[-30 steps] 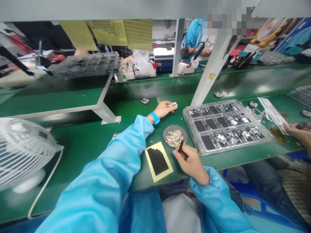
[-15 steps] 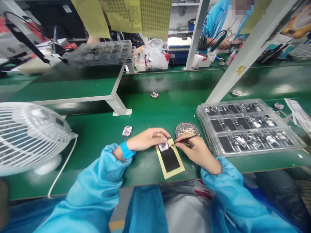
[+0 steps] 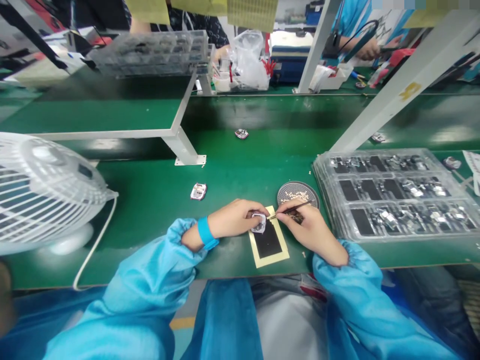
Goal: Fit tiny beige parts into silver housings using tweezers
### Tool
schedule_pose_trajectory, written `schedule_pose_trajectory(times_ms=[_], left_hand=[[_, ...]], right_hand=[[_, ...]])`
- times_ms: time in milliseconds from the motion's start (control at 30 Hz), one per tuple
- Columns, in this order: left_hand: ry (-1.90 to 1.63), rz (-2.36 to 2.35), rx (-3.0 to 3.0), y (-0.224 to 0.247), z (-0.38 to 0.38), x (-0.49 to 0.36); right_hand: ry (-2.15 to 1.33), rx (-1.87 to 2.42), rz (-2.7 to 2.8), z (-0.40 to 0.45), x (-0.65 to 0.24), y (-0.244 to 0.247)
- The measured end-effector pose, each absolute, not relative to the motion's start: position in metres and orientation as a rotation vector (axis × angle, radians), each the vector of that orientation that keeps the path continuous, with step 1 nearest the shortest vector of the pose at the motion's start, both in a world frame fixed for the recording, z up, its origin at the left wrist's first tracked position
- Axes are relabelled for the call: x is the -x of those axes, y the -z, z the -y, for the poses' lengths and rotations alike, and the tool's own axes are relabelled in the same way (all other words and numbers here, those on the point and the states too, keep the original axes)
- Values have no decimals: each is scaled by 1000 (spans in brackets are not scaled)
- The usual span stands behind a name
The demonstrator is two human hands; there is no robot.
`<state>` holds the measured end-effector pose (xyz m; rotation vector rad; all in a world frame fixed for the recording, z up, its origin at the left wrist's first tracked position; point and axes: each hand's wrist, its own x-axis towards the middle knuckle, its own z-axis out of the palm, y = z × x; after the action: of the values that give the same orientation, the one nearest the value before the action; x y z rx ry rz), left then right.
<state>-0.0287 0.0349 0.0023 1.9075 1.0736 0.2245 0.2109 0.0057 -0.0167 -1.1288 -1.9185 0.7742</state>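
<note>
Head cam looking down at a green bench (image 3: 150, 200). Left hand (image 3: 234, 218) is pinching a small metal part (image 3: 258, 222) and holding it over the far end of a yellow card (image 3: 268, 242) with a black patch, near the bench's front edge. Right hand (image 3: 307, 227) grips thin tweezers (image 3: 290, 210), tips right at the part. Just beyond the hands sits a round mesh dish (image 3: 298, 192) with pale bits in it. Right of that, a clear plastic tray (image 3: 397, 195) full of parts. Another loose part (image 3: 198, 191) lies to the left, and a white fan (image 3: 45, 190) is at far left.
</note>
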Motion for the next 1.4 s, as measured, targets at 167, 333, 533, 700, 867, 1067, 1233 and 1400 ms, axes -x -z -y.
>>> schedule_pose_trajectory(times_ms=[167, 333, 533, 700, 867, 1067, 1233, 1400], left_hand=[[-267, -1086, -1895, -2, -34, 27], [-340, -1109, -1860, -1, -32, 25], [-367, -1154, -1837, 1, -30, 23], [-373, -1158, -1840, 1, -30, 23], [-376, -1157, -1851, 0, -30, 24], [-377, -1164, -1862, 0, -28, 24], [-387, -1165, -1868, -1, -26, 23], [-394, -1166, -1872, -3, -25, 22]], right_hand=[[-807, 1096, 1842, -2, -212, 18], [-764, 940, 1736, 8, -209, 15], [-642, 849, 1841, 11, -204, 16], [-629, 845, 1854, 11, -203, 16], [-616, 865, 1825, 12, -204, 17], [-598, 867, 1828, 11, -204, 17], [-598, 869, 1852, 12, -203, 15], [-601, 868, 1865, 12, -203, 14]])
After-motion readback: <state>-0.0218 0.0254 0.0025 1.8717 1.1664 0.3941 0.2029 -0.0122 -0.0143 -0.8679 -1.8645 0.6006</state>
